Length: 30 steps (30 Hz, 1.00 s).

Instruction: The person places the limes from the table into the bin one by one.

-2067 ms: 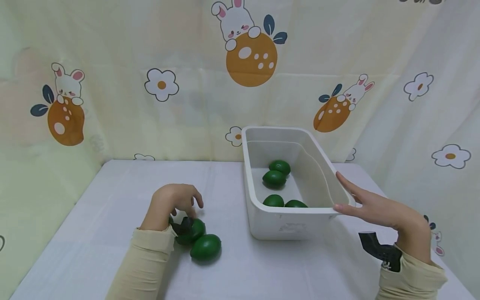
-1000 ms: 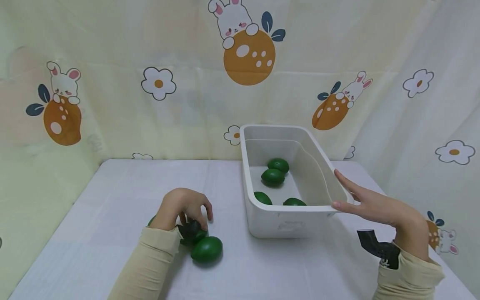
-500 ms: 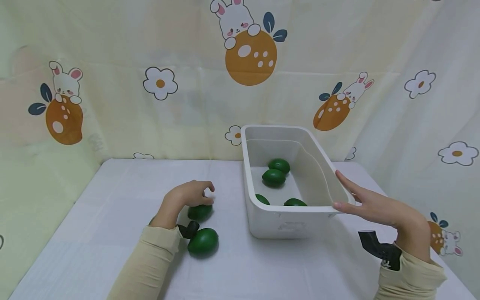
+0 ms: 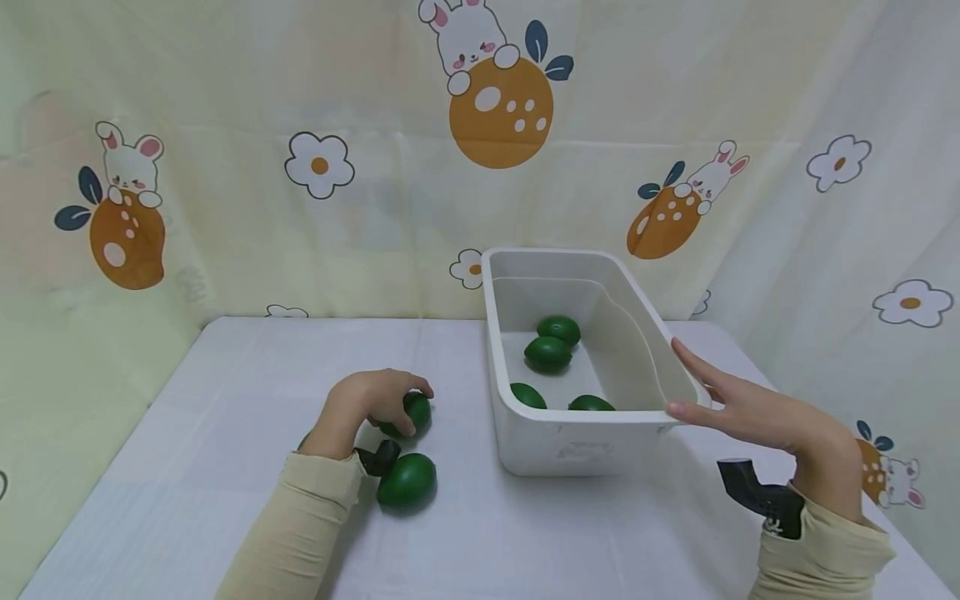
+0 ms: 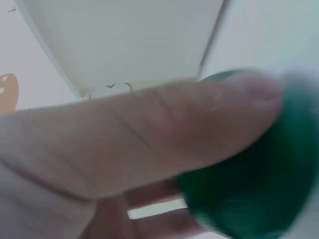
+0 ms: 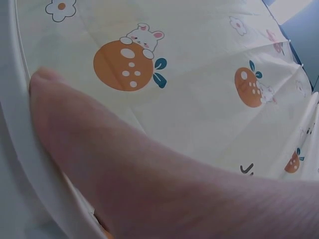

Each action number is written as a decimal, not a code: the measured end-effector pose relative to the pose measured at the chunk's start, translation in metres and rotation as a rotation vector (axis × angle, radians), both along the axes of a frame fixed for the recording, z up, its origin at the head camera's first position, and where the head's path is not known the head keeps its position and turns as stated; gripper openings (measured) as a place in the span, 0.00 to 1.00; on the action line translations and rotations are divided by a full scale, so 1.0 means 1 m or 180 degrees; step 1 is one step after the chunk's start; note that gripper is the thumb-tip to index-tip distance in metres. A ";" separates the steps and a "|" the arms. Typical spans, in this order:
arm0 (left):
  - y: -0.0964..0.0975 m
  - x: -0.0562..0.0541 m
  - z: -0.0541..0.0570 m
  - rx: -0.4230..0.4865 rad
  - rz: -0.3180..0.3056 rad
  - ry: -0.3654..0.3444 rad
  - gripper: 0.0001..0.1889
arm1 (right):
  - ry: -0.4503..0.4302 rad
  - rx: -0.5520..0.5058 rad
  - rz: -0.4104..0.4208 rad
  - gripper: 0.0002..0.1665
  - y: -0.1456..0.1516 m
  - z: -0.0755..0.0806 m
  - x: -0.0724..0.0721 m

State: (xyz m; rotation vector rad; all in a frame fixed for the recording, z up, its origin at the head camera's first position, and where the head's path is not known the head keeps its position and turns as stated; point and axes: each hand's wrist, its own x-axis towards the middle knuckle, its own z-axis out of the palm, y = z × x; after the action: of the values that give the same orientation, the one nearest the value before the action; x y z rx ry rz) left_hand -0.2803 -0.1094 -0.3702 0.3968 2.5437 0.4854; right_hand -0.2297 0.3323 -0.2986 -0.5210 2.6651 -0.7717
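Observation:
In the head view my left hand (image 4: 375, 398) pinches a smooth dark green lime (image 4: 417, 412) between thumb and fingers, low over the table. The left wrist view shows the thumb pressed across the same lime (image 5: 259, 174), blurred. Nearer on the table, beside the black strap at my left wrist, lies a second lime (image 4: 407, 482). To the right stands a white plastic bin (image 4: 585, 442) with several limes (image 4: 547, 355) in it, two partly hidden by its front wall. My right hand (image 4: 757, 412) rests on the bin's right front corner with fingers extended, touching the rim (image 6: 20, 124).
A white cloth covers the table (image 4: 247, 400). A curtain (image 4: 375, 250) with rabbits and flowers hangs behind it and along the right side. The bin's high walls stand between the hands.
My left hand has gone forward from the cluster of limes and now holds one; half a second ago its fingers hovered over that lime. The nearer lime shifted slightly. My right hand stayed on the bin.

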 end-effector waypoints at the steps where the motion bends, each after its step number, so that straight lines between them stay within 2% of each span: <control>1: 0.000 -0.001 -0.001 -0.0004 -0.0037 0.0092 0.29 | -0.0009 0.0001 -0.0013 0.52 -0.001 0.000 0.000; 5: 0.003 -0.007 -0.006 -0.0032 -0.0050 0.0513 0.28 | -0.0041 0.0010 -0.0027 0.52 -0.002 0.001 0.001; 7: 0.004 -0.009 -0.008 -0.0013 0.0008 0.0629 0.28 | -0.0047 0.0029 -0.0014 0.52 -0.002 0.001 0.001; 10: 0.005 -0.011 -0.010 0.0040 0.0033 0.0641 0.30 | -0.0034 0.0042 0.0001 0.52 -0.001 0.000 0.000; 18: 0.008 -0.010 -0.015 0.0191 -0.0261 0.0592 0.32 | -0.0029 0.0049 0.0017 0.52 -0.001 -0.001 -0.001; 30: 0.002 -0.011 -0.008 0.0114 -0.0155 0.0707 0.29 | 0.0035 0.0034 0.0030 0.52 -0.002 -0.001 -0.001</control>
State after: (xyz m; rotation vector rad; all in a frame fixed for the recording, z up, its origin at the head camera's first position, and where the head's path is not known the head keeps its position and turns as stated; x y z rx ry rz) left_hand -0.2911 -0.1069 -0.3783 0.5522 2.7338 0.4936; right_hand -0.2307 0.3303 -0.2995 -0.5362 2.6734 -0.7535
